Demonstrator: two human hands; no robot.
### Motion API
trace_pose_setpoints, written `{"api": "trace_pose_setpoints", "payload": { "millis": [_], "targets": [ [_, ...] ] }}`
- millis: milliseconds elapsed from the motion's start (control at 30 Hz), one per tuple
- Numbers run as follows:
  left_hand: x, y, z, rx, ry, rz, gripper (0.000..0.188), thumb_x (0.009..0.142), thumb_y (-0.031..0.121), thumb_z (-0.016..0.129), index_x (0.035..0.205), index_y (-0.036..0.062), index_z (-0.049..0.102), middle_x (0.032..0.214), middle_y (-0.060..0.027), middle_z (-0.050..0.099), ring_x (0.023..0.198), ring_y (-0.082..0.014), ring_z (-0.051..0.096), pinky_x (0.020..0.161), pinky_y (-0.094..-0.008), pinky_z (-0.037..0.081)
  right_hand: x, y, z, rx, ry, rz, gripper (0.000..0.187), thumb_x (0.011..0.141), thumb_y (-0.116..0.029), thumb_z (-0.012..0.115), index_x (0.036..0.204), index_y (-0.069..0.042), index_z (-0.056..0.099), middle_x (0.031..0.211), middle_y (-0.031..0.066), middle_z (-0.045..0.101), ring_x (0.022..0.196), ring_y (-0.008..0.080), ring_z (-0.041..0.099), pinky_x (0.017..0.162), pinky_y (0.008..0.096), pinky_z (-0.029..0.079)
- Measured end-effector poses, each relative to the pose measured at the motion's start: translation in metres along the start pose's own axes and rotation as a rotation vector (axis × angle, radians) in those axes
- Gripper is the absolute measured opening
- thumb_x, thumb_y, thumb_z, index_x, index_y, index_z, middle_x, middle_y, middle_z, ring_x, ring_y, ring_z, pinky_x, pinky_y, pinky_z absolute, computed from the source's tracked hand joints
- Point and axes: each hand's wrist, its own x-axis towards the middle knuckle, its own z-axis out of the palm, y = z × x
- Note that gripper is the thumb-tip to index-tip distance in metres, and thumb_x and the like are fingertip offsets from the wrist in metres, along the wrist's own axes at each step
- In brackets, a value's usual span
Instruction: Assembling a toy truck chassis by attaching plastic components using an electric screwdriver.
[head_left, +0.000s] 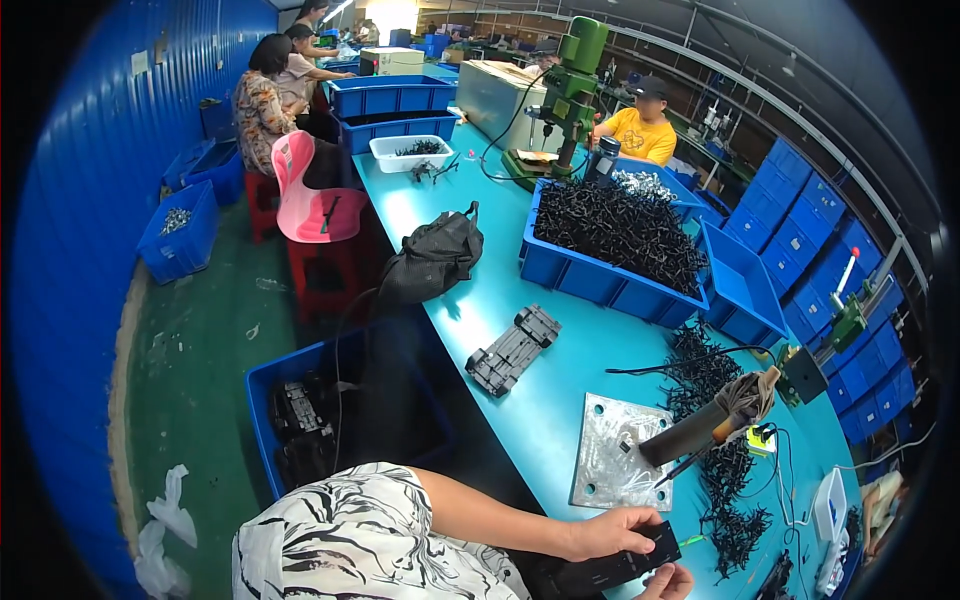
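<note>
Black and plastic-looking, a flat part (660, 545) is pinched between the closed fingers of the left hand (612, 534), near the square silvery metal plate (610, 472) on the turquoise desk (540, 430). Beside the part, the right hand (668, 582) curls its fingers, their hold unclear.

Right hand (668, 583) partly beyond the lower edge
</note>
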Motion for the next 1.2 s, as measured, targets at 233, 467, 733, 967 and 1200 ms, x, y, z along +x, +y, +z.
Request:
{"api": "trace_pose_setpoints", "payload": {
  "millis": [233,467,733,967,1200],
  "targets": [
    [-0.023,0.001,0.002,-0.082,-0.004,-0.079,0.02,0.088,0.009,0.057,0.106,0.0035,0.053,0.096,0.0001,0.056,0.09,-0.0072,0.051,0.084,-0.0233,0.042,-0.011,-0.012,0.007,0.182,-0.031,0.208,0.019,0.091,-0.014,0.06,0.099,0.003,0.059,0.092,0.01,0.06,0.077,0.0171,0.054,0.069,0.0282,0.047],
    [-0.037,-0.008,0.003,-0.061,0.23,-0.09,0.01,0.092,0.015,0.059,0.09,0.0051,0.057,0.083,0.0032,0.055,0.081,-0.0045,0.049,0.075,-0.0219,0.042,-0.04,-0.024,0.019,0.049,-0.112,0.264,0.023,0.092,-0.018,0.057,0.097,0.004,0.058,0.085,0.0134,0.058,0.075,0.0214,0.055,0.065,0.0352,0.046],
    [-0.045,-0.003,0.009,-0.104,0.222,-0.096,0.014,0.091,0.009,0.06,0.102,0.0035,0.063,0.097,0.002,0.063,0.091,-0.0055,0.054,0.085,-0.0226,0.043,-0.052,-0.02,0.014,0.218,-0.103,0.334,0.017,0.093,-0.011,0.058,0.1,0.005,0.059,0.092,0.0114,0.061,0.078,0.0177,0.057,0.064,0.0298,0.047],
    [-0.054,0.016,0.003,-0.092,0.356,-0.161,0.003,0.09,0.007,0.06,0.09,0.0045,0.061,0.088,0.0008,0.061,0.079,-0.0053,0.055,0.073,-0.0221,0.046,-0.043,-0.012,0.031,0.258,-0.104,0.286,0.009,0.089,-0.007,0.057,0.088,0.002,0.058,0.084,0.0003,0.058,0.077,0.0074,0.049,0.071,0.0224,0.04],
    [-0.053,0.02,-0.005,-0.148,0.223,-0.214,0.011,0.092,0.005,0.055,0.103,0.0029,0.056,0.098,-0.0023,0.061,0.088,-0.0059,0.056,0.08,-0.0225,0.045,-0.046,-0.01,0.022,0.441,-0.155,0.341,0.01,0.092,-0.006,0.056,0.095,0.002,0.059,0.084,-0.0005,0.06,0.073,0.0035,0.048,0.07,0.0188,0.039]
  ]
}}
